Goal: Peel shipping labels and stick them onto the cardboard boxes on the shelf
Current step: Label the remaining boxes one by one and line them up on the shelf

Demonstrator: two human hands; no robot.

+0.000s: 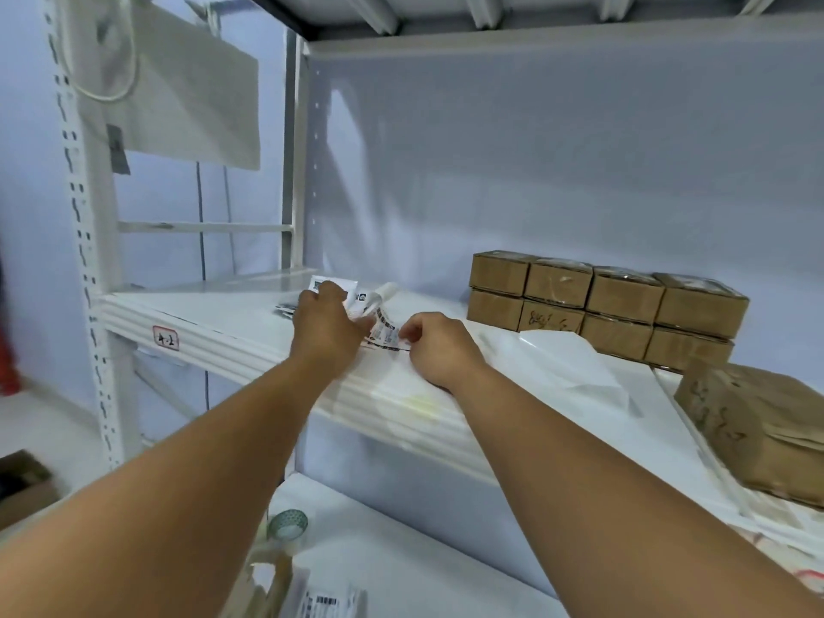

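Observation:
A strip of white shipping labels (pixel 384 333) with barcodes lies at the front of the white shelf (pixel 214 336). My left hand (pixel 327 325) holds the strip down from the left, thumb and fingers around it. My right hand (pixel 434 350) pinches the strip's right end between thumb and forefinger. More labels (pixel 339 283) lie just behind my left hand. Several small cardboard boxes (pixel 602 305) are stacked in two rows at the back right of the same shelf.
White backing sheets (pixel 566 363) lie right of my hands. A larger crumpled cardboard box (pixel 758 421) sits at the shelf's right edge. A tape roll (pixel 287 526) and another label (pixel 327 604) rest on the lower shelf. A perforated upright (pixel 84 243) stands at left.

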